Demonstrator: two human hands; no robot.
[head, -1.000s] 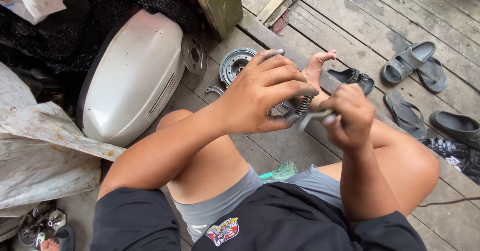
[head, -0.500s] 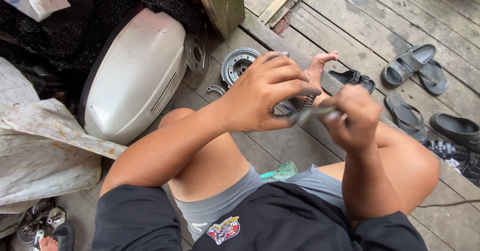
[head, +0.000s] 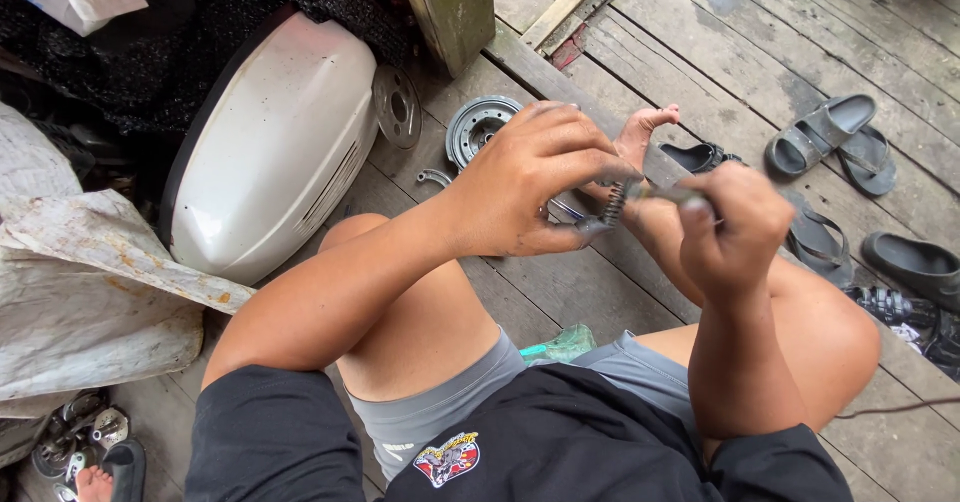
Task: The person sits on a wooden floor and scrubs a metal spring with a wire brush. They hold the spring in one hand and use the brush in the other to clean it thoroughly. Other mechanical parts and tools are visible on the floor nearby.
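Note:
I sit on a wooden plank floor (head: pixel 560 292) with my knees up. My left hand (head: pixel 535 182) is curled over a small dark metal part with a coil spring (head: pixel 612 205), gripping it from above. My right hand (head: pixel 735 227) is closed around a thin grey metal tool (head: pixel 668 192) whose tip meets the spring. Both hands are held together above my right shin, close to my bare foot (head: pixel 645 132). Most of the metal part is hidden under my left fingers.
A white scooter body panel (head: pixel 275 152) lies at the left, with a round metal hub (head: pixel 478 127) and a disc (head: pixel 398 107) beside it. Dark sandals (head: pixel 830 137) lie at the right. Crumpled white sheeting (head: pixel 90 302) is at the far left.
Both hands have stayed together on the spring part; my left fingers have shifted slightly over it and the right hand has turned the tool a little.

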